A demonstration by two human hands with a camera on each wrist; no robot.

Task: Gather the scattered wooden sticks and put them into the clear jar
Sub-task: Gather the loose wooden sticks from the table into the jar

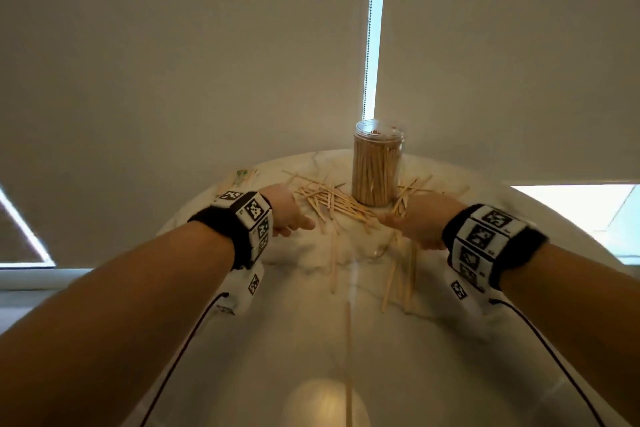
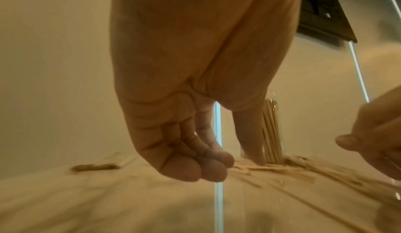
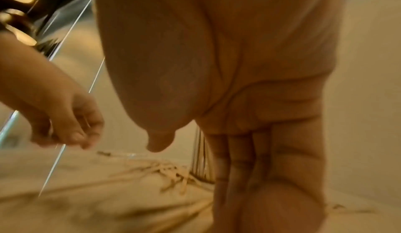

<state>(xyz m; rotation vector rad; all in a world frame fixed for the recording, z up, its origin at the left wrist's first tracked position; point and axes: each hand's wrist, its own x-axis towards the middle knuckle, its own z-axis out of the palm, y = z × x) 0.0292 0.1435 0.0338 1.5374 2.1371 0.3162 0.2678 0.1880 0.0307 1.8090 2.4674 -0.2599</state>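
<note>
**Two hands reach over a pile of sticks by the jar**

The left hand [image 1: 289,210] hangs over the white table [image 1: 311,340] with its fingers [image 2: 204,166] loosely curled and close together, holding nothing. The thumb points down toward the wooden sticks [image 1: 334,203], which lie in a messy pile just past the fingertips.

The right hand [image 1: 420,224] is low over the table too. Its fingers [image 3: 243,159] are straight and pressed side by side, pointing down, with the thumb held apart. The wrist picture is blurry, so I cannot tell if the fingertips touch the table or any stick. More sticks lie under and beside this hand, and some long ones lie nearer the person than the fingers.

The clear jar [image 1: 377,163] stands upright just past both sets of fingertips, between the two hands. It has no lid on and is packed nearly full of sticks standing on end.

Far to the left of the left fingers lies a small paper packet [image 1: 242,175] with green marks. Its writing is too small to read. Each wrist wears a black band [image 1: 485,239] with black and white square codes, not words
</note>
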